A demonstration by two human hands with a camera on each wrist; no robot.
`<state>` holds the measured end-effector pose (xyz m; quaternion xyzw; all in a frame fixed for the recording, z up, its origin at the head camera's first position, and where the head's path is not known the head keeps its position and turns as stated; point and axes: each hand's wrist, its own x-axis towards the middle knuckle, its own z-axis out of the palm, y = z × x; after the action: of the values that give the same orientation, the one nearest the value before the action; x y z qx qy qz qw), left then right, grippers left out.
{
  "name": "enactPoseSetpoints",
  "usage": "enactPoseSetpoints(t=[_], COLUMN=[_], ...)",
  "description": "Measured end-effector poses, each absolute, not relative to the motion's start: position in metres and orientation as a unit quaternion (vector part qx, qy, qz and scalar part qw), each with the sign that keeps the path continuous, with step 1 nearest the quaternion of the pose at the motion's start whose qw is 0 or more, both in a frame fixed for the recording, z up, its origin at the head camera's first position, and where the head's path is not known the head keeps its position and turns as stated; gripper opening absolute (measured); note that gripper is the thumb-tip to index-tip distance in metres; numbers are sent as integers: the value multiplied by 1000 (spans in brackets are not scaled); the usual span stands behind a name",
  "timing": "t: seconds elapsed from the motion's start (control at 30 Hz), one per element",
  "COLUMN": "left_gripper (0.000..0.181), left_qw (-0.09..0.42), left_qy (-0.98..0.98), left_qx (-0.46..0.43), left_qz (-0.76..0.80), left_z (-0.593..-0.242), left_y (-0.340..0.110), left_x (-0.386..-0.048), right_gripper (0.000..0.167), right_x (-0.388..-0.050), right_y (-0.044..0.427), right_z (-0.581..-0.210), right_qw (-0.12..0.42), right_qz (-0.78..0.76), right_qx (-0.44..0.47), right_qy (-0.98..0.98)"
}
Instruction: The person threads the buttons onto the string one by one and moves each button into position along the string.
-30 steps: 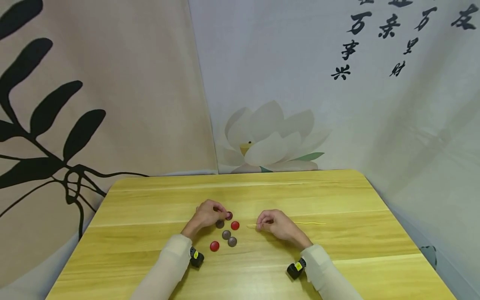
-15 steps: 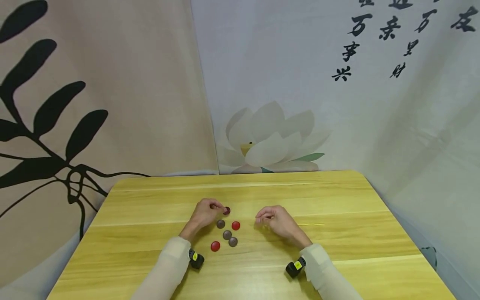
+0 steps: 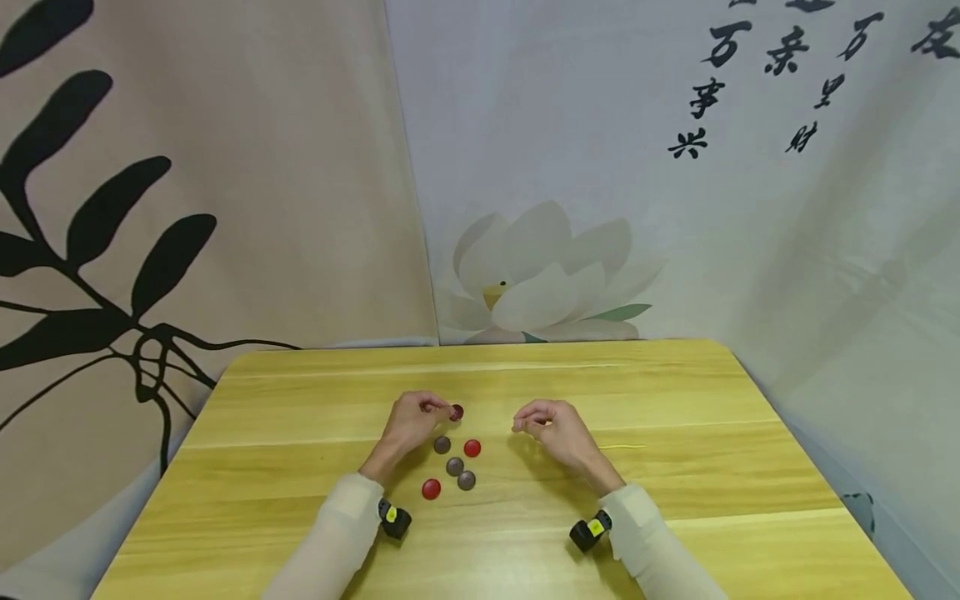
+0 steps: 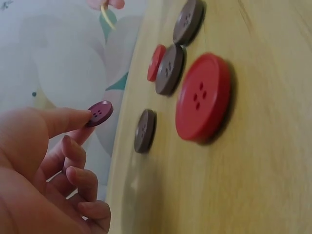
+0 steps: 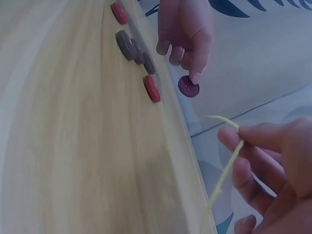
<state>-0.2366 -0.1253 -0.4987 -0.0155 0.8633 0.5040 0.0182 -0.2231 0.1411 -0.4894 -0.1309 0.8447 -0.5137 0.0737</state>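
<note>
Wooden tabletop [image 3: 510, 542] beneath pinching hands [image 3: 411, 419] [image 3: 559, 429]: round purple four-holed button [image 4: 102, 113] in left, yellow cord [image 5: 226, 170] in right.

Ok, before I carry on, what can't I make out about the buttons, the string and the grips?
- Left wrist view: part of the purple button's edge, covered by the left grip's fingertips.
- Left wrist view: part of the far red button, behind a brown button.
- Left wrist view: most of the right grip, cut off by the top edge.
- Right wrist view: the yellow string's lower end, blurred towards the bottom edge.
</note>
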Motion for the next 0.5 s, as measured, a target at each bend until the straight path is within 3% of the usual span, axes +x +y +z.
enactPoseSetpoints(t=[0.5], left_gripper=[9], left_qw=[20], left_qy=[848], left_qx=[-35], left_qz=[529], left_z=[-486], left_y=[-115], left_x=[-231], right_gripper=[11], right_x=[-225], right_y=[128], right_z=[-479], right_qw=[23], right_qz=[-532], right_qx=[-133], right_qy=[836])
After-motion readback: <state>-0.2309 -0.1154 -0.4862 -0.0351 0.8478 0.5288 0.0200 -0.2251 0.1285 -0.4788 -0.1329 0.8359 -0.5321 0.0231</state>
